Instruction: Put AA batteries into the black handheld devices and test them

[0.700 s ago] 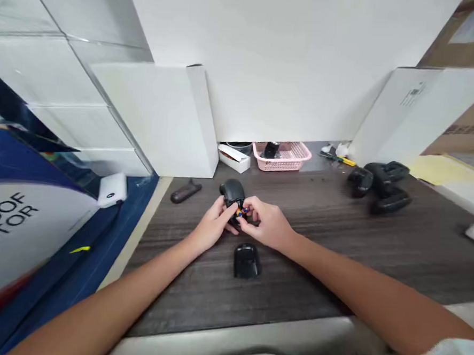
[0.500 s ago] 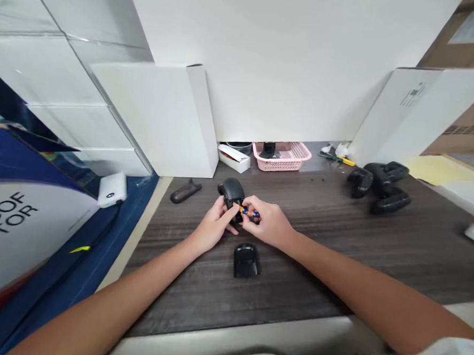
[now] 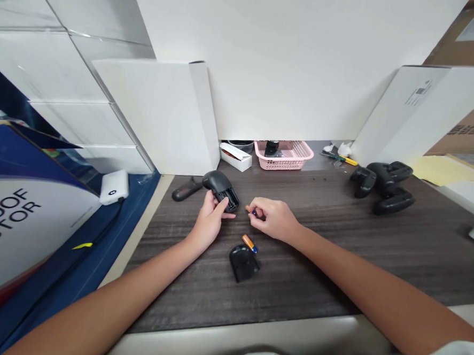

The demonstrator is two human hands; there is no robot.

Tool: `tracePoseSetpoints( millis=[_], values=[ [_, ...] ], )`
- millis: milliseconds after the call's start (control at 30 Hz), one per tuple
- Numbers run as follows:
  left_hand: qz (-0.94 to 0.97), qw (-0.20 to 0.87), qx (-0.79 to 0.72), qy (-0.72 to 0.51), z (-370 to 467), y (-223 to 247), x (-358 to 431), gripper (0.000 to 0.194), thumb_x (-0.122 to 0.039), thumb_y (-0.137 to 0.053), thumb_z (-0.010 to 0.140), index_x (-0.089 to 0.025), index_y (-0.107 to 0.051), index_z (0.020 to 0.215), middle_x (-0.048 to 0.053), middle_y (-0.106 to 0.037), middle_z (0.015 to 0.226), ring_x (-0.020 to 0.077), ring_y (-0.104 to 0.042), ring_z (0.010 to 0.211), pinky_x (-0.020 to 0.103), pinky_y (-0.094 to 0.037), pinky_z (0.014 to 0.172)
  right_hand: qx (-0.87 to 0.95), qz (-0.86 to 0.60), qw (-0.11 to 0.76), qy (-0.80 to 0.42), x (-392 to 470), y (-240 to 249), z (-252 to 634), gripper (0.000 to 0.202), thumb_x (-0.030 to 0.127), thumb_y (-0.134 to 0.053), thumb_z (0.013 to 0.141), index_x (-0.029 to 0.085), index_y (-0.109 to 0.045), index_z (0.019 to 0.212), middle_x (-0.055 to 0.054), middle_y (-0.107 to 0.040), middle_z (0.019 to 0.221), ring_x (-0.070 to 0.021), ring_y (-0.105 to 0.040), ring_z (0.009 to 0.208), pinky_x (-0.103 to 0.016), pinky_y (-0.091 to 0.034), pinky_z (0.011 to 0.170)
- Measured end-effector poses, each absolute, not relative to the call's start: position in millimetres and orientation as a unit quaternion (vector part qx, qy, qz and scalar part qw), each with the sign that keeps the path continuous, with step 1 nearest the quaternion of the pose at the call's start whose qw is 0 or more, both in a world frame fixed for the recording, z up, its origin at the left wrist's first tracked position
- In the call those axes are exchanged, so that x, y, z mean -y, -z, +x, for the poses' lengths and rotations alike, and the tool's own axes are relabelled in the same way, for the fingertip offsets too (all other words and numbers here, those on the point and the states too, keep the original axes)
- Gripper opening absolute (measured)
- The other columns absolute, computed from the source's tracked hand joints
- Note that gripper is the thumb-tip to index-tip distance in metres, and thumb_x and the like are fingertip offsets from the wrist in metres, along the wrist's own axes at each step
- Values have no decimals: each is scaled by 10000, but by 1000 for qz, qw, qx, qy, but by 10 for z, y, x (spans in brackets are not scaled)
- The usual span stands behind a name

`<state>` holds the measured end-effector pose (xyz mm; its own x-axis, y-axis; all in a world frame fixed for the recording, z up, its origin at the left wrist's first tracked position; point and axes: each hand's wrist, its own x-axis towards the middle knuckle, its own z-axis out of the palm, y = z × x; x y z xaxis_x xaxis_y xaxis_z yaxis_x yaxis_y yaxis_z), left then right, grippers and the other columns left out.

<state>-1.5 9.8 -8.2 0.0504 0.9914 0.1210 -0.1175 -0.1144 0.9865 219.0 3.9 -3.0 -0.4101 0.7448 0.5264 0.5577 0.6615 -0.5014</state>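
Observation:
My left hand (image 3: 210,221) is closed on a black wireless mouse (image 3: 216,180), tilted so that its battery slot faces up. No battery shows in the visible part of that slot. To its right, my right hand (image 3: 272,217) pinches an orange-and-blue battery (image 3: 254,213), mostly hidden by the fingers and apart from the mouse. A second orange-and-blue battery (image 3: 249,243) lies on the table below the hands. Just beneath it is a black curved cover (image 3: 243,263), loose on the table.
A dark slim object (image 3: 186,190) lies left of the mouse. At the back are a small white box (image 3: 235,157), a pink basket (image 3: 284,163) and a yellow-handled tool (image 3: 344,159). Several black devices (image 3: 383,184) sit to the right. Tall white boxes (image 3: 172,120) border the table (image 3: 314,289).
The batteries have come away from the mouse: one now lies by the cover, the other is in my right hand. My left hand has shifted the mouse left, and the cover has turned slightly.

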Motion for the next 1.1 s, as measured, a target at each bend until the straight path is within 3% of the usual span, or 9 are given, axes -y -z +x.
tracePoseSetpoints(
  millis=[133, 267, 400, 600, 667, 800, 900, 1033, 1100],
  values=[
    [503, 520, -425, -544, -21, 74, -88, 526, -461, -749, 900, -231, -512, 1309, 56, -626, 1105, 219, -657, 1035, 304, -676, 717, 884, -304, 309, -176, 143, -116, 2169, 237, 396, -802, 874, 222, -654, 935, 52, -621, 765, -114, -560, 659, -239, -379, 659],
    [503, 516, -430, -544, -18, 64, -67, 550, -472, -742, 900, -229, -517, 1340, 69, -634, 1130, 243, -657, 1093, 326, -684, 725, 920, -246, 206, -224, 334, -191, 2071, 452, 559, -864, 794, 231, -650, 1021, 38, -698, 835, -145, -629, 710, -252, -392, 667],
    [493, 526, -432, -542, -10, 28, -43, 558, -477, -723, 909, -238, -499, 1360, 91, -661, 1226, 265, -676, 1142, 317, -677, 706, 920, -284, 188, -192, 264, -120, 2076, 281, 448, -790, 912, 240, -700, 1079, -1, -728, 916, -184, -676, 831, -278, -436, 738],
    [477, 531, -431, -552, 6, -11, -23, 504, -452, -707, 921, -231, -497, 1323, 111, -688, 1298, 278, -722, 1110, 331, -664, 725, 887, -337, 276, -153, -68, 27, 2263, 163, 394, -723, 984, 247, -737, 1054, -50, -673, 1016, -216, -661, 962, -344, -504, 914],
    [476, 533, -425, -556, 1, -7, -32, 513, -435, -712, 914, -238, -491, 1334, 108, -686, 1318, 267, -730, 1089, 328, -662, 719, 865, -351, 331, -135, -129, 40, 2291, 153, 379, -727, 979, 242, -744, 1046, -61, -652, 1031, -219, -647, 980, -335, -504, 890],
    [477, 548, -419, -545, -9, -1, -47, 493, -405, -712, 907, -230, -502, 1316, 108, -695, 1299, 245, -742, 1035, 302, -655, 682, 772, -427, 442, -161, -149, 27, 2281, 162, 377, -692, 990, 221, -705, 1030, 12, -591, 770, -150, -556, 671, -280, -460, 678],
    [471, 587, -399, -523, 5, -28, -13, 480, -442, -713, 923, -220, -508, 1295, 100, -714, 1188, 242, -756, 916, 299, -639, 608, 735, -430, 492, -179, -105, 5, 2258, 157, 317, -642, 994, 222, -678, 1114, -1, -668, 840, -142, -577, 647, -271, -478, 635],
    [464, 667, -343, -471, 39, -106, 87, 490, -584, -672, 954, -205, -558, 1243, 116, -682, 1177, 271, -732, 932, 368, -662, 592, 809, -330, 475, -106, -37, -31, 2227, 323, 71, -508, 917, 245, -699, 1111, -35, -752, 1068, -192, -709, 937, -361, -550, 949],
    [471, 693, -324, -439, 46, -139, 127, 493, -528, -731, 934, -207, -573, 1275, 112, -670, 1187, 265, -717, 944, 385, -675, 619, 824, -317, 466, -64, -12, -46, 2210, 398, 16, -485, 875, 262, -724, 1077, -34, -751, 1086, -202, -707, 1014, -407, -516, 1061]
  ],
)
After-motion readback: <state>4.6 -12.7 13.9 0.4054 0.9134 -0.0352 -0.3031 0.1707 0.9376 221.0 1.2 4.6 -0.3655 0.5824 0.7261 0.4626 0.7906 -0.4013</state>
